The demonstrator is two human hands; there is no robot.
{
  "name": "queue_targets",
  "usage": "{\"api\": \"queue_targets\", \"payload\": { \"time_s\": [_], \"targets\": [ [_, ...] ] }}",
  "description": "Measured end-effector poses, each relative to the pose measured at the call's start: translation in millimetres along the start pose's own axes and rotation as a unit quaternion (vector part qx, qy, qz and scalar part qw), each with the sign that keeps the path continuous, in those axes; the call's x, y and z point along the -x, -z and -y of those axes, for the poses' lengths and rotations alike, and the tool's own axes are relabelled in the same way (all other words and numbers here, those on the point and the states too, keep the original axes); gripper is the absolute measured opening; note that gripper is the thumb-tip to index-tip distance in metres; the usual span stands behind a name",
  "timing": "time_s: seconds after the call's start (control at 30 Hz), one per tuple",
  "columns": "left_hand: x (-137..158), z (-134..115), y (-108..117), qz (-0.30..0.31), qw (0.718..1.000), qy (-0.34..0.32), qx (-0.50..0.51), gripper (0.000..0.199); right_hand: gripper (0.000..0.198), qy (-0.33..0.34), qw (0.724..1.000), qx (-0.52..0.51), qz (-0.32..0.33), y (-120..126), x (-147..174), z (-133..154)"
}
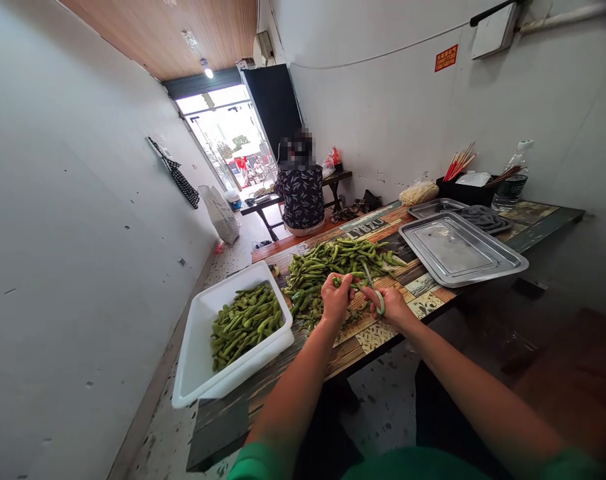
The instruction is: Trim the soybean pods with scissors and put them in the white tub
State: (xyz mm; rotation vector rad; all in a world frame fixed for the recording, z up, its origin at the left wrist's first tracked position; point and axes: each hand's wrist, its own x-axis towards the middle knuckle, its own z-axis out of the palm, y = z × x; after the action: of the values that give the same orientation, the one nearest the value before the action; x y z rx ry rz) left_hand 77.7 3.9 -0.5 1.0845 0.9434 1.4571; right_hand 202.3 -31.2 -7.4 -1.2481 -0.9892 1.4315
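My left hand is closed on green edamame pods, held over the table. In my right hand is a pair of scissors with pale green handles; its blades point up and away, close beside the held pods. Just beyond both hands spreads a large heap of edamame pods. Small trimmings lie on the table under my hands. To the left, a white plastic tub holds many more pods and juts past the table's edge.
The patterned table carries a metal tray at the right. Behind it are another tray with dark gloves, a black box with skewers and a plastic bottle. A seated person faces away at a farther table.
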Motion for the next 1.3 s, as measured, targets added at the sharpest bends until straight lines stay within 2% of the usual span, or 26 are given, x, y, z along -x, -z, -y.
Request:
{"api": "queue_targets", "payload": {
  "time_s": [0.1, 0.17, 0.2, 0.23, 0.3, 0.33, 0.37, 0.43, 0.5, 0.53, 0.6, 0.63, 0.7, 0.77, 0.83, 0.9, 0.97, 1.03, 1.07, 1.13, 1.23, 1.3],
  "targets": [
    [5, -27, 9, -0.071, 0.989, -0.102, -0.083, 0.030, 0.043, -0.024, 0.998, -0.028, 0.051, 21, 3, 5],
    [13, -56, 25, -0.153, 0.957, -0.190, -0.157, 0.026, 0.043, -0.037, 0.996, -0.057, 0.059, 41, 5, 9],
    [17, -72, 37, -0.206, 0.929, -0.232, -0.203, 0.024, 0.042, -0.033, 0.996, -0.070, 0.048, 50, 5, 10],
    [22, -88, 52, -0.265, 0.889, -0.269, -0.259, 0.023, 0.042, -0.027, 0.995, -0.085, 0.036, 59, 5, 11],
    [31, -118, 85, -0.385, 0.787, -0.302, -0.376, 0.023, 0.040, -0.016, 0.993, -0.115, 0.018, 73, 3, 10],
    [34, -130, 101, -0.422, 0.743, -0.286, -0.434, 0.023, 0.040, -0.012, 0.992, -0.125, 0.016, 77, 2, 10],
    [36, -141, 117, -0.426, 0.713, -0.244, -0.501, 0.025, 0.039, -0.009, 0.991, -0.132, 0.014, 79, 2, 9],
    [36, -154, 137, -0.381, 0.664, -0.116, -0.633, 0.031, 0.039, -0.009, 0.990, -0.140, 0.012, 78, 2, 7],
    [34, -156, 137, -0.326, 0.624, -0.036, -0.709, 0.042, 0.039, -0.016, 0.989, -0.144, 0.007, 73, 3, 6],
    [33, -151, 129, -0.306, 0.614, -0.035, -0.727, 0.045, 0.039, -0.020, 0.989, -0.145, 0.005, 70, 4, 5],
    [30, -130, 97, -0.256, 0.620, -0.098, -0.735, 0.043, 0.039, -0.023, 0.989, -0.146, 0.006, 66, 6, 4],
    [28, -115, 77, -0.197, 0.638, -0.136, -0.732, 0.037, 0.039, -0.022, 0.989, -0.148, 0.009, 66, 6, 3],
    [26, -77, 34, -0.028, 0.669, -0.180, -0.720, 0.026, 0.039, -0.015, 0.988, -0.153, 0.017, 66, 6, 1],
    [23, -38, -3, 0.122, 0.675, -0.183, -0.704, 0.023, 0.039, -0.010, 0.987, -0.159, 0.019, 70, 7, -2],
    [19, -5, -26, 0.197, 0.665, -0.153, -0.705, 0.023, 0.040, -0.011, 0.988, -0.156, 0.011, 75, 9, -4],
    [13, 16, -37, 0.213, 0.653, -0.116, -0.718, 0.023, 0.041, -0.011, 0.990, -0.141, 0.000, 80, 11, -7],
    [6, 25, -39, 0.205, 0.647, -0.091, -0.729, 0.023, 0.043, -0.010, 0.993, -0.115, -0.005, 83, 13, -10],
    [-2, 25, -34, 0.191, 0.666, -0.089, -0.715, 0.023, 0.045, -0.009, 0.996, -0.086, -0.001, 84, 13, -14],
    [-5, 23, -31, 0.179, 0.690, -0.090, -0.696, 0.022, 0.046, -0.008, 0.997, -0.071, 0.006, 83, 13, -15],
    [-10, 18, -22, 0.138, 0.761, -0.075, -0.629, 0.020, 0.048, -0.006, 0.999, -0.029, 0.025, 80, 11, -18],
    [-12, 12, -5, 0.111, 0.884, 0.026, -0.453, 0.017, 0.046, 0.016, 0.994, 0.091, 0.065, 70, 7, -17],
    [-11, 9, 6, 0.142, 0.938, 0.102, -0.300, 0.018, 0.045, 0.052, 0.976, 0.194, 0.079, 63, 5, -14]
  ]
}}
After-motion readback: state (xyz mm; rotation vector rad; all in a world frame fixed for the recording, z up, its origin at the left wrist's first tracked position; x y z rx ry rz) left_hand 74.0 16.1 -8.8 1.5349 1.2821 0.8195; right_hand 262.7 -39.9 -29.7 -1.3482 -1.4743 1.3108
